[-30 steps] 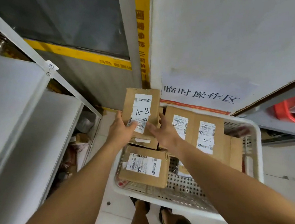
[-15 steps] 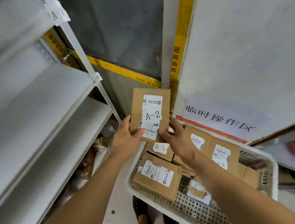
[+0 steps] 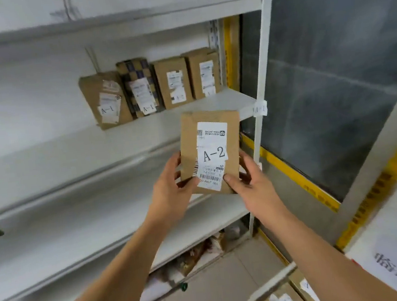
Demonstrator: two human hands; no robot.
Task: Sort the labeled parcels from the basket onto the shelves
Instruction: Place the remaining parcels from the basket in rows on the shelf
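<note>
**A-2 parcel held up in both hands before the shelving**

Left hand [image 3: 172, 190] grips the lower left edge of the A-2 parcel [image 3: 211, 152], thumb on the front face near the barcode, fingers curled behind. Right hand [image 3: 250, 184] grips the lower right edge, thumb tip pressed on the front by the label's bottom corner, fingers wrapped round the side. Both hands partly closed on the box, neither fully fisted.

Both forearms reach up and forward from the bottom of the view, converging at the parcel. Parcel is upright, slightly tilted, label facing the camera, in the air in front of the middle shelf [image 3: 100, 211], not touching it.

Upper shelf [image 3: 231, 99] carries four parcels [image 3: 172, 84] standing in a row against the back wall, two of them readable as A-1; a shelf tag [image 3: 260, 109] sits on the upright post. Middle shelf surface shows open room left of the hands. Basket [image 3: 262, 289] at bottom right, its rim visible, with more parcels inside.
</note>
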